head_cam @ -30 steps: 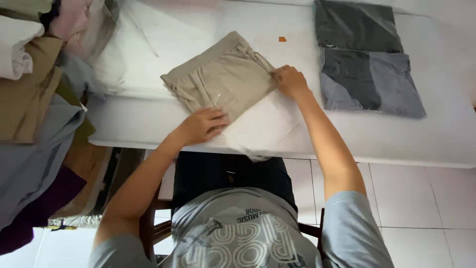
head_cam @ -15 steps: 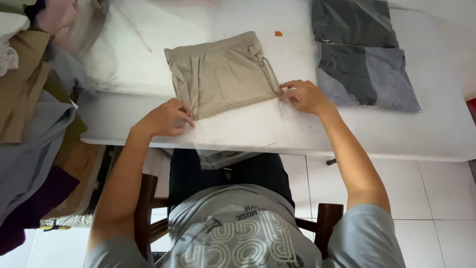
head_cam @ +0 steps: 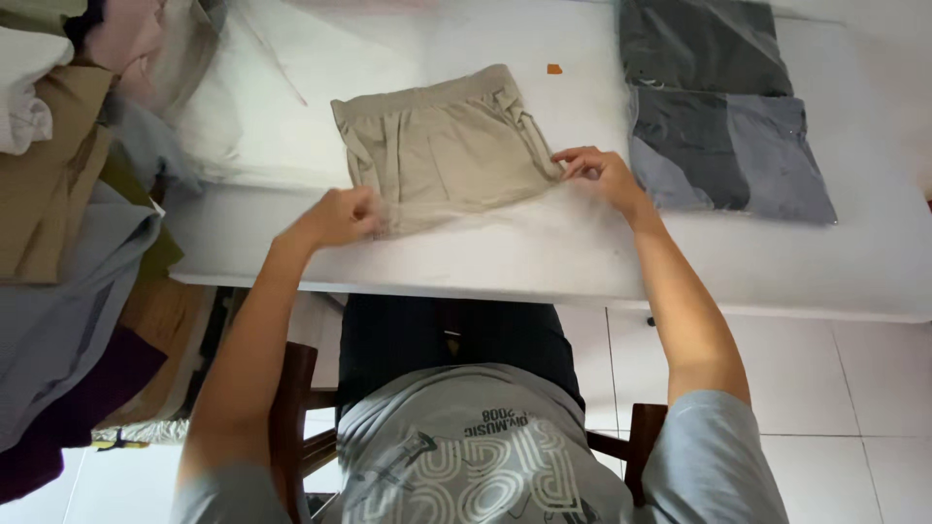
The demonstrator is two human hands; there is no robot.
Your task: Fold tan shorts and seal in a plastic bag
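A folded beige pair of shorts (head_cam: 442, 146) lies flat inside a clear plastic bag (head_cam: 505, 218) on the white table (head_cam: 757, 262). My left hand (head_cam: 340, 215) pinches the bag's near left corner beside the shorts. My right hand (head_cam: 597, 175) grips the bag's near right edge, at the corner of the shorts. The bag's open end trails toward me over the table.
Two bagged dark grey garments (head_cam: 723, 155) lie stacked at the right of the table. A pile of loose clothes (head_cam: 68, 252) in beige, grey, white and purple hangs at the left. A small orange scrap (head_cam: 553, 69) sits beyond the shorts. I sit on a wooden chair (head_cam: 291, 408).
The shorts have turned from a slant to lie square with the table. Both hands have moved apart to the bag's near corners.
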